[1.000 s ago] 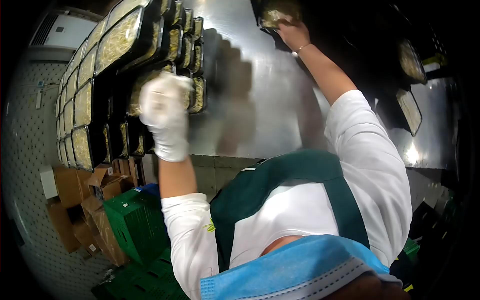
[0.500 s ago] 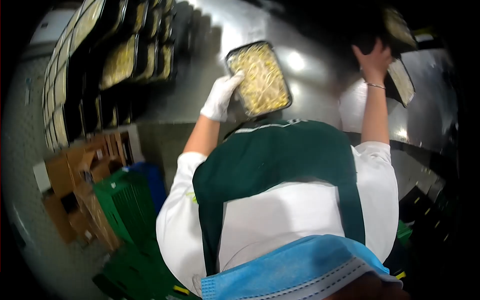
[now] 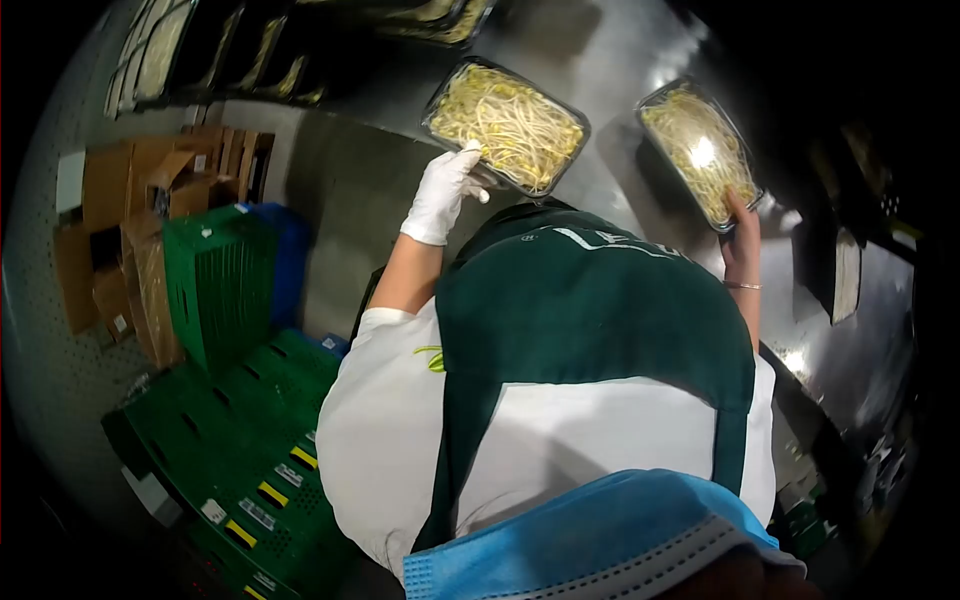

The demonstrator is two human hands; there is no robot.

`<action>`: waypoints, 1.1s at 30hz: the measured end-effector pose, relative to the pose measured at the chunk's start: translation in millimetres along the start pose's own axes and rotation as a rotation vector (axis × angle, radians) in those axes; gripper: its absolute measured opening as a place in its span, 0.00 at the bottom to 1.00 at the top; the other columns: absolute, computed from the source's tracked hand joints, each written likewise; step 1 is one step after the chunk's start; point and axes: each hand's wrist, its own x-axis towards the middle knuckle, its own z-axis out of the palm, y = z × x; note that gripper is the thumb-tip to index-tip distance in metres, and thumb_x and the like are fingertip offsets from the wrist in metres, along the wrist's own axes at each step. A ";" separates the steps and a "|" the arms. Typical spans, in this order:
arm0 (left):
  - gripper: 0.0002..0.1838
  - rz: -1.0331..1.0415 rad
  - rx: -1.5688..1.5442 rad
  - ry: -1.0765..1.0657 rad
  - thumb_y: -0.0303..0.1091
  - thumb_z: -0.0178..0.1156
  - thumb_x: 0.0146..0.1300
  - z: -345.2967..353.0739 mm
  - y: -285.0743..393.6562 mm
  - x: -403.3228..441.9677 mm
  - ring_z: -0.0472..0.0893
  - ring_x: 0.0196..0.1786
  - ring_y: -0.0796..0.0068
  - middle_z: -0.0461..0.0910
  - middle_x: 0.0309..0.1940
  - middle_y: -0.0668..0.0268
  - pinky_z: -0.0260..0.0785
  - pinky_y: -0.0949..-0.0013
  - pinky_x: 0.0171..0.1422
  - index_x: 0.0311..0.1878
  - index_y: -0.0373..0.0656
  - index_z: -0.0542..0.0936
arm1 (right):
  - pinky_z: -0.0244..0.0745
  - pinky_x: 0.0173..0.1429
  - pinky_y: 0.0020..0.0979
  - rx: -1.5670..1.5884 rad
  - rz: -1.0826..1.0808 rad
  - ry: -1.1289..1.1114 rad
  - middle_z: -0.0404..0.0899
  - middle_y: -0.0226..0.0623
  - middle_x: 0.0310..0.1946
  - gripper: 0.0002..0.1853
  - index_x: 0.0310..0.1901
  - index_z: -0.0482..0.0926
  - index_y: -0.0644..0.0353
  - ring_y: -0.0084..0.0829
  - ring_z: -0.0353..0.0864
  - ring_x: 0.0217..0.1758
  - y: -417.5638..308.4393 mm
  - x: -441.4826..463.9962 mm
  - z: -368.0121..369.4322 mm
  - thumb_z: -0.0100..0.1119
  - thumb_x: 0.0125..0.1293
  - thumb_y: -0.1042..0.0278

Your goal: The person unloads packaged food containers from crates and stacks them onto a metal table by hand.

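My left hand (image 3: 448,190), in a white glove, grips the near left edge of a black tray of bean sprouts (image 3: 510,125), which is tilted in front of my apron. Its thumb lies on the rim and the other fingers are partly under the tray. On the right, my bare right hand (image 3: 741,240) holds the near end of a second tray of bean sprouts (image 3: 690,140). The thumb presses at the rim, while the fingers beneath are hidden. Both trays are over the metal table (image 3: 610,70), a gap between them. Light glares off the second tray's top.
Stacked sprout trays (image 3: 160,60) stand at the upper left. Green crates (image 3: 225,290), a blue crate (image 3: 287,260) and cardboard boxes (image 3: 105,185) are on the floor to my left. Another pale-topped tray (image 3: 846,275) stands at the right on the metal surface.
My right hand has gone from reaching at the far right to holding a tray nearer the middle. The left hand's tray has turned and tilted. My view has swung to the right.
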 end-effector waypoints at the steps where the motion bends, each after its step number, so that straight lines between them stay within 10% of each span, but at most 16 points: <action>1: 0.12 -0.051 -0.078 -0.021 0.36 0.52 0.59 -5.7 1.0 -2.5 0.76 0.24 0.74 0.76 0.27 0.60 0.67 0.77 0.21 0.32 0.33 0.73 | 0.69 0.51 0.31 -0.079 0.049 -0.018 0.69 0.43 0.49 0.23 0.54 0.62 0.68 0.33 0.73 0.48 -5.3 -5.9 13.9 0.52 0.58 0.67; 7: 0.08 -0.047 -0.274 0.097 0.31 0.53 0.58 -15.7 -10.1 -8.1 0.75 0.19 0.74 0.75 0.24 0.61 0.66 0.76 0.20 0.32 0.34 0.72 | 0.68 0.52 0.29 -0.096 0.269 -0.243 0.71 0.46 0.47 0.24 0.52 0.63 0.71 0.35 0.74 0.47 13.1 -46.8 160.0 0.52 0.57 0.65; 11: 0.12 0.052 -0.115 0.202 0.36 0.49 0.59 -63.6 10.3 8.3 0.77 0.23 0.72 0.77 0.27 0.60 0.65 0.74 0.20 0.37 0.36 0.74 | 0.60 0.58 0.32 -0.482 -0.108 -0.630 0.65 0.52 0.51 0.37 0.54 0.59 0.75 0.36 0.67 0.54 63.9 -24.3 275.7 0.58 0.53 0.49; 13: 0.13 0.086 -0.203 0.272 0.38 0.47 0.60 -95.3 26.4 37.5 0.75 0.21 0.72 0.77 0.26 0.61 0.63 0.74 0.19 0.37 0.37 0.74 | 0.61 0.56 0.29 -0.929 -0.326 -0.445 0.57 0.53 0.57 0.42 0.58 0.51 0.70 0.38 0.62 0.58 93.5 -1.1 312.5 0.56 0.53 0.46; 17: 0.13 0.106 -0.036 0.274 0.35 0.46 0.58 -138.9 32.9 79.4 0.75 0.23 0.73 0.77 0.28 0.62 0.62 0.74 0.21 0.38 0.35 0.74 | 0.60 0.57 0.38 -0.715 -0.172 -0.555 0.51 0.54 0.59 0.47 0.61 0.45 0.66 0.42 0.56 0.61 84.8 9.2 289.5 0.61 0.49 0.47; 19: 0.13 0.315 0.433 0.279 0.28 0.45 0.57 -133.7 14.8 88.8 0.75 0.33 0.69 0.75 0.37 0.58 0.68 0.71 0.29 0.44 0.36 0.73 | 0.59 0.58 0.37 -0.768 -0.209 -0.391 0.53 0.51 0.58 0.45 0.60 0.48 0.67 0.40 0.56 0.61 59.4 19.8 234.9 0.62 0.49 0.50; 21: 0.19 0.232 -0.206 0.317 0.42 0.40 0.63 -125.1 6.2 87.3 0.74 0.41 0.65 0.69 0.48 0.54 0.69 0.68 0.31 0.48 0.37 0.70 | 0.58 0.57 0.39 -1.064 -0.729 0.025 0.58 0.52 0.54 0.42 0.56 0.55 0.68 0.44 0.61 0.56 24.5 49.9 154.4 0.64 0.44 0.51; 26: 0.22 0.076 -0.066 0.155 0.47 0.38 0.65 -48.8 -9.2 34.5 0.75 0.17 0.62 0.75 0.16 0.50 0.65 0.74 0.20 0.27 0.37 0.69 | 0.49 0.60 0.46 -1.373 -1.146 1.171 0.56 0.54 0.53 0.42 0.53 0.59 0.63 0.51 0.50 0.59 -146.9 76.1 -19.0 0.64 0.41 0.45; 29: 0.10 0.452 0.163 -0.038 0.35 0.49 0.61 52.8 30.9 10.3 0.76 0.20 0.72 0.78 0.27 0.55 0.64 0.80 0.22 0.30 0.37 0.71 | 0.60 0.58 0.37 -1.196 -0.800 1.319 0.62 0.60 0.52 0.49 0.54 0.60 0.71 0.47 0.62 0.57 -190.6 103.5 -86.0 0.65 0.36 0.40; 33: 0.22 1.528 0.268 -0.288 0.43 0.58 0.53 208.7 133.4 -36.3 0.77 0.32 0.73 0.76 0.40 0.53 0.70 0.73 0.34 0.45 0.35 0.74 | 0.64 0.50 0.29 -0.960 -0.643 0.872 0.77 0.47 0.36 0.24 0.45 0.74 0.64 0.40 0.74 0.45 -206.2 122.2 -135.4 0.56 0.48 0.56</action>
